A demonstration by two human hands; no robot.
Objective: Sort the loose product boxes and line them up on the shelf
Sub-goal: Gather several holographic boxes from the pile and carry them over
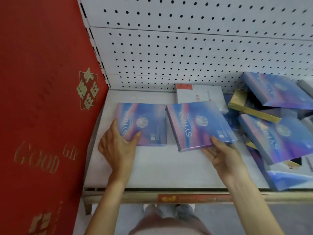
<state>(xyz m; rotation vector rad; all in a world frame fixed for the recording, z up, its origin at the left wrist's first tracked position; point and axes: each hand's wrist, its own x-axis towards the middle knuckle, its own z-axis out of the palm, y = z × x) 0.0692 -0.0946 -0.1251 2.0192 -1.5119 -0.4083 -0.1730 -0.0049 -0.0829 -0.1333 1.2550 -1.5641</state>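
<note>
Two hands busy on my feed: left hand [116, 146] grips the flat SYRINX box [145, 122] at 10 o'clock by its near corner, right hand [221, 155] pinches the tilted SYRINX box [199, 126] at 12, thumb on top. Bare white shelf [160, 167] open toward 6; jumbled pile [279, 133] crowds 3; red "GOOD GIF" panel [42, 99] walls 9.

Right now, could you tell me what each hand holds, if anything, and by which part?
Right hand: the tilted blue box, by its near right corner. Left hand: the flat blue box, by its near left corner.
</note>
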